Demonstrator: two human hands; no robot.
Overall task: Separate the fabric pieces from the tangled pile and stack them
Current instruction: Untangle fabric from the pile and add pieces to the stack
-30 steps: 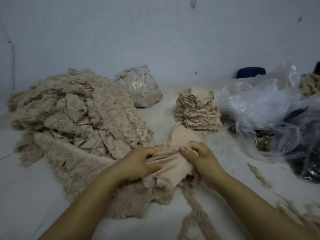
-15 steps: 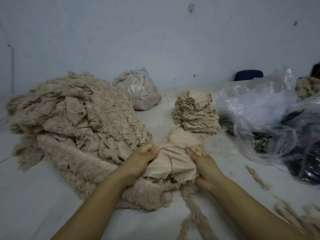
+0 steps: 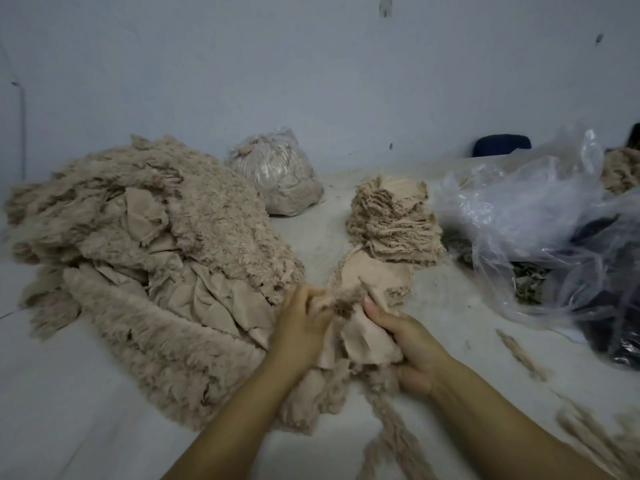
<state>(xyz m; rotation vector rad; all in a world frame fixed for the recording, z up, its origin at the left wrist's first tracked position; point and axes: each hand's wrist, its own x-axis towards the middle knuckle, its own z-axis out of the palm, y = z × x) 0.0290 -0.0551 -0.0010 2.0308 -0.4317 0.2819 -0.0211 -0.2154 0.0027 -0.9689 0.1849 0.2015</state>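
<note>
Pinching one beige fabric piece [image 3: 363, 337] between them, the left hand [image 3: 299, 327] and right hand [image 3: 410, 344] peel at what looks like a fuzzy edge. Pull too fast and neighbours cling, dragging the tangled pile [image 3: 145, 265] at left along. The piece sits crumpled, just short of the neat stack [image 3: 394, 223] behind.

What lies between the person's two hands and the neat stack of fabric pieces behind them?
In the head view, one flat fabric piece lies on the table between the hands and the stack; its far edge reaches the stack's foot.
</note>
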